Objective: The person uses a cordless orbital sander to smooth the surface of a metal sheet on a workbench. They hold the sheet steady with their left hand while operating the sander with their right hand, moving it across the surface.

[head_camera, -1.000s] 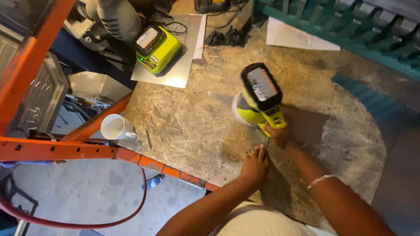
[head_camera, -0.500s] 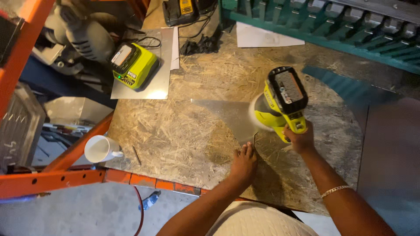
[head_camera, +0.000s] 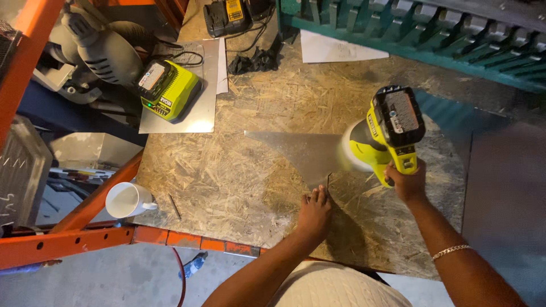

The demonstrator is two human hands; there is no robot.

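Seen from the head camera, looking down on a workbench topped with rough chipboard (head_camera: 227, 170). The right hand (head_camera: 405, 181) is wrapped tightly round the handle of a yellow-green cordless power tool (head_camera: 384, 133), whose round pad presses on the right end of a thin, pointed sheet of grey metal (head_camera: 301, 150) lying flat near the middle of the bench. The left hand (head_camera: 314, 213) rests palm down with fingers spread on the near edge of that sheet, just left of the tool, gripping nothing. A chain bracelet (head_camera: 451, 251) circles the right wrist.

To the far left, a yellow-green battery charger (head_camera: 168, 90) sits on a second flat metal sheet (head_camera: 196, 113). Beyond it, at the far edge, lies a black and yellow charger (head_camera: 227, 16) with dark cables. A white mug (head_camera: 128, 200) stands at the near left corner, beside a small nail (head_camera: 174, 206). An orange steel frame (head_camera: 68, 244) borders the bench on the left and near sides. A teal slatted wooden piece (head_camera: 432, 40) runs along the far right, with white paper (head_camera: 335, 50) tucked beneath it.
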